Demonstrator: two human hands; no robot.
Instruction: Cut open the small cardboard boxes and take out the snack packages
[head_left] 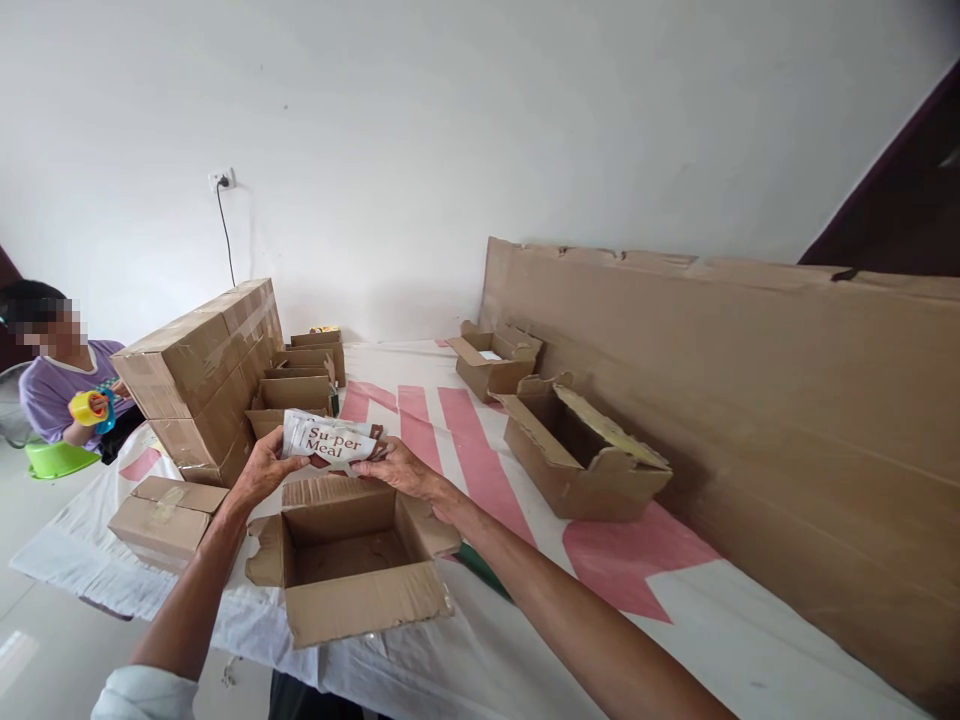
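Between my two hands, above the open cardboard box, is a white pouch (332, 440) printed "Su-per Meal" in brown. My left hand (262, 465) is closed on its left end, thumb in front. Its right end is gripped by my right hand (401, 466), which covers part of a brown pattern. Whether one pouch or a few are stacked there I cannot tell. Below them the open box (367, 600) has its flaps folded outward, and the part of its inside that shows is bare. A closed carton (161, 510) sits by my left forearm.
Sealed cartons (217, 350) are stacked at the left, beside a row of open boxes (289, 390). Two more open boxes, a large one (570, 480) and a smaller one (491, 375), stand before a tall cardboard panel (712, 370). A person (67, 380) holds a tape dispenser at far left.
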